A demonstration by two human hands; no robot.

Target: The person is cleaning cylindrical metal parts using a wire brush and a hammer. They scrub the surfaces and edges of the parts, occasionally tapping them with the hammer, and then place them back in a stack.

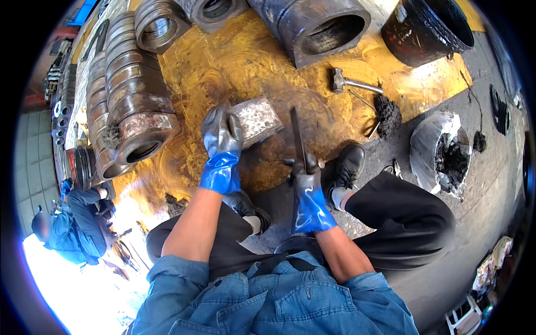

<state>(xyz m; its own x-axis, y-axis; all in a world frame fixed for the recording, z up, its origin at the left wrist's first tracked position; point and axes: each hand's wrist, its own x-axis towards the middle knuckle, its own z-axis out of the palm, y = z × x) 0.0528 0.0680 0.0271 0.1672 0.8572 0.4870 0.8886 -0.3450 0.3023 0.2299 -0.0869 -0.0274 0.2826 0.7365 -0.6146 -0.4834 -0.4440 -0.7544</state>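
On the near edge of the yellow-painted floor slab (251, 61), a squat grey metal block (255, 120) stands tilted up on one edge, its rough, pitted face turned toward the person. The left hand (221, 134), in a blue glove with dark grey fingers, is wrapped over the block's left side, fingers curled shut on it, seemingly to steady it at that angle. The right hand (304, 178), gloved the same way, is closed in a fist around the lower end of a long, thin dark tool (297, 137), probably a flat file or scraper, though the view is too coarse to be sure. The tool stands nearly upright just beside the block's right edge, its blade kept close to the face.

Heavy steel rings (131, 95) with smooth, oily, rounded flanks lie stacked along the slab's left edge, and a thick hollow casting (321, 28) sits at its far edge. A small hammer (352, 82) lies on the slab's right side, beside a clump of black greasy sludge (387, 114). A lined bucket (438, 148) of the same dark waste stands on the grey concrete to the right.
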